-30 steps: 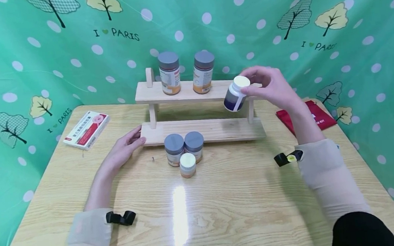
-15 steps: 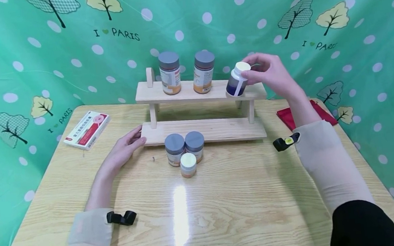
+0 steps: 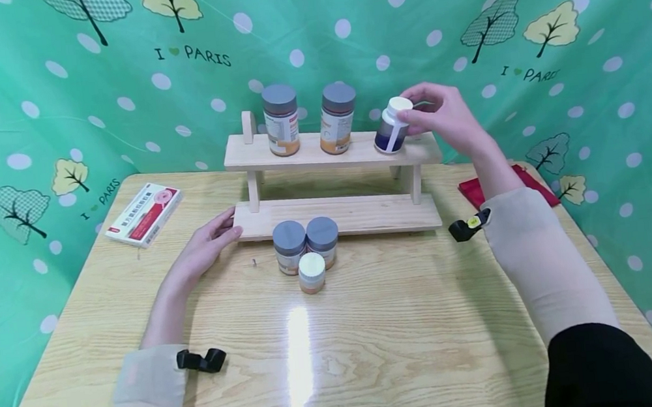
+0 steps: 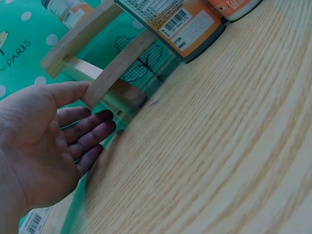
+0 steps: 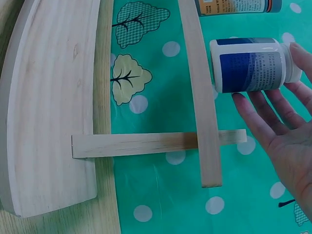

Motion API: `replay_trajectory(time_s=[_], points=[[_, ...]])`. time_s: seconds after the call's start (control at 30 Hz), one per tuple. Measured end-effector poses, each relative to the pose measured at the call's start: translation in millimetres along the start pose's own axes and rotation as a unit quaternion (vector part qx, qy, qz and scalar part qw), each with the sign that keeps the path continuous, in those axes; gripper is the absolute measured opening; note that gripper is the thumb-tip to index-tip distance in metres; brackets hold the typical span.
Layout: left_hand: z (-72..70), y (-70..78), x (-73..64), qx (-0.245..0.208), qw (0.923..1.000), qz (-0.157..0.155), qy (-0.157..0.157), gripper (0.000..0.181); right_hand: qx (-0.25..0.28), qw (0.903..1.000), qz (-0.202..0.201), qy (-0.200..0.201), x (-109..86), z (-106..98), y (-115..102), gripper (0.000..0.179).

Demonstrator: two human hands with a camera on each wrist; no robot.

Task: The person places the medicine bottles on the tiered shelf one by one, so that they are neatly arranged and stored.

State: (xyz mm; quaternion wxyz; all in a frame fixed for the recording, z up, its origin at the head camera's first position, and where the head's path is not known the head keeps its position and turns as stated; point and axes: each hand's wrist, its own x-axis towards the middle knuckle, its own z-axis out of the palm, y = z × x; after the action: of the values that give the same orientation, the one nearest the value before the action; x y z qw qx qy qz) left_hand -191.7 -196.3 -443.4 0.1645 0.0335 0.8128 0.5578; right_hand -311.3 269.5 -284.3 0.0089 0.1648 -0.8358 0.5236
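My right hand (image 3: 441, 117) pinches the white cap of a dark blue and white pill bottle (image 3: 391, 133) at the right end of the upper shelf. In the right wrist view the bottle (image 5: 251, 66) stands at the shelf edge, thumb on the cap and fingers along its side. My left hand (image 3: 203, 245) is at the left end of the wooden two-tier rack (image 3: 336, 215). Its thumb touches the end of the lower board (image 4: 105, 83), the other fingers loosely bent beside it. Two grey-lidded bottles (image 3: 281, 122) stand upright on the upper shelf, left of the pill bottle.
Two grey-lidded jars (image 3: 290, 246) and a small white-capped jar (image 3: 312, 273) stand clustered on the table in front of the rack. A white and red medicine box (image 3: 144, 214) lies at left, a red pouch (image 3: 531, 187) at right. A green patterned cloth (image 3: 346, 44) hangs behind.
My right hand has raised the pill bottle from in front of the upper shelf, moved it back over the board, and brought it closer to upright. The left hand stays in place.
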Motion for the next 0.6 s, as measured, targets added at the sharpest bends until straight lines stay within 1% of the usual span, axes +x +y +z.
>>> replay_trajectory(time_s=[0.27, 0.6], points=[[0.4, -0.4, 0.9, -0.003, 1.0, 0.003, -0.003, 0.075, 0.007, 0.9999, 0.011, 0.002, 3.3, -0.3, 4.9, 0.036], [0.1, -0.8, 0.5, -0.004, 1.0, -0.001, -0.002, 0.075, 0.0, 0.9999, 0.013, 0.004, 3.8, 3.0, 4.4, 0.037]])
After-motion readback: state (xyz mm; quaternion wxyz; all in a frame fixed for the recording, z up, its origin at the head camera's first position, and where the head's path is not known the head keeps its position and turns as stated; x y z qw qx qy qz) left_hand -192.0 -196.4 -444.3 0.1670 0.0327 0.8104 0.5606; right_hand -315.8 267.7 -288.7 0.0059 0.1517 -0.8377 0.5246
